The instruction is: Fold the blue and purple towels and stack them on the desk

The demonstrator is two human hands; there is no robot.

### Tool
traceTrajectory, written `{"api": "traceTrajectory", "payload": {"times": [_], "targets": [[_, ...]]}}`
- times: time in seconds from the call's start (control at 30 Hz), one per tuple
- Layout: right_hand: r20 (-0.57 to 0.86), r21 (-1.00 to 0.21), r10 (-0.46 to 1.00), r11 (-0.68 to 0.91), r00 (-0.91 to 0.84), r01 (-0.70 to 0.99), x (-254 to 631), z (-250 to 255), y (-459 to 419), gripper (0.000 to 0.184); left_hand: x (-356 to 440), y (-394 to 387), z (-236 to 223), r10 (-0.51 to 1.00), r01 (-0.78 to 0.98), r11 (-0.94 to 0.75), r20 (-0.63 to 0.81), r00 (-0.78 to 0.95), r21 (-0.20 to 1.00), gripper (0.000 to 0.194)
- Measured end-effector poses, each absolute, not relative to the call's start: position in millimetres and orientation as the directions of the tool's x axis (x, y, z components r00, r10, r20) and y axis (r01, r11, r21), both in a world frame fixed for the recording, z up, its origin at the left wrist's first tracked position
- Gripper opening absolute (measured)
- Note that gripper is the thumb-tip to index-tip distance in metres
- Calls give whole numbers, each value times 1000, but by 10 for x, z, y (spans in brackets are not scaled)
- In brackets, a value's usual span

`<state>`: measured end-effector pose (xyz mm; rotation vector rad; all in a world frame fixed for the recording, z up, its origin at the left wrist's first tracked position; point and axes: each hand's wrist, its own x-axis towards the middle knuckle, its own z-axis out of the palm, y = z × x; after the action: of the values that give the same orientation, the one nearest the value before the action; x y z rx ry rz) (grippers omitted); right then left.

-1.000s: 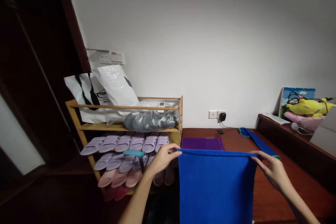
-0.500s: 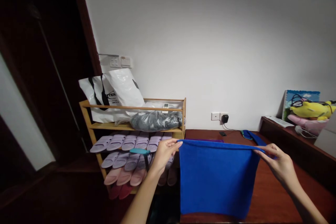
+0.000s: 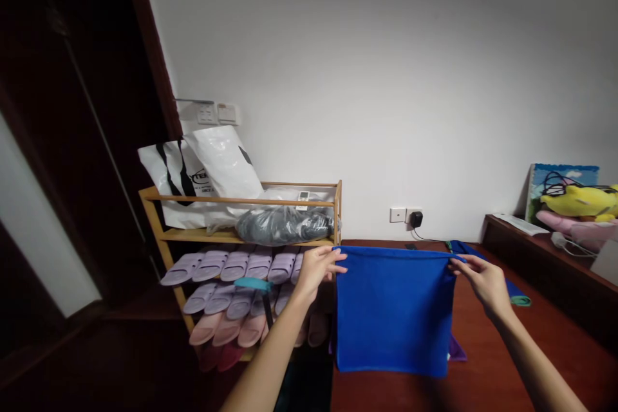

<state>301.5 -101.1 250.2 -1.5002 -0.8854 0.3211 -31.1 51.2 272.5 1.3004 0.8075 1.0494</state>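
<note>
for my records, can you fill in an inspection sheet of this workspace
Surface: reddish-brown wood-look surface
Job's things: plain blue rectangular cloth, hanging spread
Clutter: purple fabric-like piece, mostly hidden behind; yellow plush toy on the dark-brown ledge
Grip: left hand and right hand each pinch one of the cloth's top corners
Cables: thin black cord from the black wall plug; white cord on the ledge
Surroundings: light wooden rack with lilac slippers, left; white wall behind
</note>
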Motion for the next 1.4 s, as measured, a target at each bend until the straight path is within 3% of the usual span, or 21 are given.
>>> {"api": "traceTrajectory", "payload": {"times": [0.2,0.73,0.9,1.0,1.03,1.07,1.13,1.2,1.4], "targets": [[293,-932,706,62,645,356,3251,2089,-492,55,-58,917,2424,940,-154,3,50,337,988,35],[178,-937,848,-9,499,349,3594,1003,523,53,411,1875,1267,912,-94,142,-93,400,985,68],[183,-894,838,-76,514,442,3443,721,649,68,562,1924,1097,889,-11,67,-55,454,998,73],[227,-731,903,-90,366,676,3268,406,599,69,657,1721,871,871,76,-74,27,491,994,76],[227,-646,931,-74,284,759,3224,294,568,65,672,1630,762,850,132,-149,59,523,980,75],[217,-564,952,-56,214,824,3192,193,535,62,676,1541,651,788,293,-340,101,607,894,70],[195,-446,968,-56,158,893,3158,62,475,58,658,1389,475,679,476,-595,89,729,647,62],[187,-364,969,-84,161,928,3140,54,426,57,627,1278,420,636,541,-699,61,769,468,56],[276,-306,945,-85,173,948,2825,339,114,58,488,883,619,579,480,-781,177,796,399,59]]}}
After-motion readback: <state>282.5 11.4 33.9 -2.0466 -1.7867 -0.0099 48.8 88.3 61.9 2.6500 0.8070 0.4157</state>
